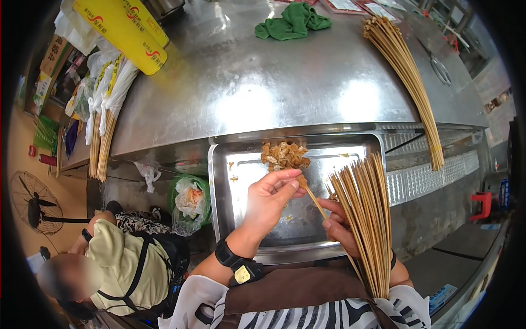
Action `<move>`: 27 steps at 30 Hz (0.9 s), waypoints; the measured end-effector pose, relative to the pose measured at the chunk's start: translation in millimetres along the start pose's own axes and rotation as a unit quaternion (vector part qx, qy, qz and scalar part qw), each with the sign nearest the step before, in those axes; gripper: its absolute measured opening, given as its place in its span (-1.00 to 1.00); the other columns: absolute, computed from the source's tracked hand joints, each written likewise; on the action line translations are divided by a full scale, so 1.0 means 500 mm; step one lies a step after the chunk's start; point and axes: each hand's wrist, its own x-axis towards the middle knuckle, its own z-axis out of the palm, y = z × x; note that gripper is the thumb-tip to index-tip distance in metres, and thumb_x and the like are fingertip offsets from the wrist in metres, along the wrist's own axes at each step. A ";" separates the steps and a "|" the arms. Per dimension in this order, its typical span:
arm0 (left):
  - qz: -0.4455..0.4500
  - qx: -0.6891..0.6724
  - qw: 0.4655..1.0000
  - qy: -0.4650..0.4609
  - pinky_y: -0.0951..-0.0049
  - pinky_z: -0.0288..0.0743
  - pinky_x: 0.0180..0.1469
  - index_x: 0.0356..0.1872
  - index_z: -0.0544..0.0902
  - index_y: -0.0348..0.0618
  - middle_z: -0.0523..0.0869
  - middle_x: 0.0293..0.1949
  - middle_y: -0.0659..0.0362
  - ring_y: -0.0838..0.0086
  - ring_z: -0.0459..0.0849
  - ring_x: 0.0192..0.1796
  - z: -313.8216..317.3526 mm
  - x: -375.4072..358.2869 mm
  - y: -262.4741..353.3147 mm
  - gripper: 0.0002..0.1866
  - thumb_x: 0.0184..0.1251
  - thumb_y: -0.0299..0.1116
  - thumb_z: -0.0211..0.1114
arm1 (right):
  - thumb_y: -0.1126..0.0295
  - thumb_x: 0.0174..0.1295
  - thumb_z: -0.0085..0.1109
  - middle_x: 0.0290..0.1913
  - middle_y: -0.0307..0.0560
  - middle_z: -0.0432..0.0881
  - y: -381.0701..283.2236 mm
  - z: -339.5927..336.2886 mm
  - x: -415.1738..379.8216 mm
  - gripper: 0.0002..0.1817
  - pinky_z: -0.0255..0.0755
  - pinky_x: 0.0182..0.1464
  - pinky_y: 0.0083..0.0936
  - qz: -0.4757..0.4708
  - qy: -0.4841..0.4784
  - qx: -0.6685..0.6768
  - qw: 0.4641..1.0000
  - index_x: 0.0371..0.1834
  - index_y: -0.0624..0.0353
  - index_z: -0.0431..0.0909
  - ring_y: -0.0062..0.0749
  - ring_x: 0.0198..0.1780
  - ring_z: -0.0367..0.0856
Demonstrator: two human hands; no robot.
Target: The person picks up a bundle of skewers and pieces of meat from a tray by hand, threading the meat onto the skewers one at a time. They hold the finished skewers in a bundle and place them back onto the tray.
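Pinches a brown food piece (302, 181) between thumb and fingertips of the left hand (276, 192), right at the upper end of a single skewer (316, 202). Grips the shaft of the same skewer lower down with thumb and fingers of the right hand (341, 227), near the left hand but apart from it. Carries a fanned bundle of skewers (366, 203) across the right hand and forearm, tips upward; cannot tell how firmly, with the palm hidden behind the sticks. Works with both hands over a steel tray (233, 208), just in front of a steel table (219, 77). Has a heap of brown pieces (285, 156) in the far part of the tray, just beyond the left fingertips, with a few small scraps scattered around on the metal. Wears a black wristband (237, 262) on the left arm and a brown apron (285, 290) over a striped garment. Faces a crumpled green cloth (296, 22) toward the back of the table, with a second skewer bundle (408, 71) to the right, jutting past the near edge, and scissors (440, 70) beside it. Has yellow printed packages (118, 33) at the upper left, and a green bag (192, 205) below table level, beside the tray. Shares the space with another person (131, 268) in a pale top, at the lower left, near a fan (37, 203).
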 end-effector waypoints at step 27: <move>-0.068 -0.134 0.987 -0.054 0.33 0.54 0.03 -0.14 0.57 -0.24 0.65 -0.15 0.05 0.38 0.63 -0.09 0.003 0.000 -0.010 -0.85 0.28 -0.56 0.17 | 0.56 0.22 0.09 -0.57 -0.41 0.34 0.012 -0.003 0.007 -0.55 0.17 -0.48 -0.76 -0.014 0.015 -0.003 1.000 0.20 0.32 0.37 -0.77 -0.54 0.21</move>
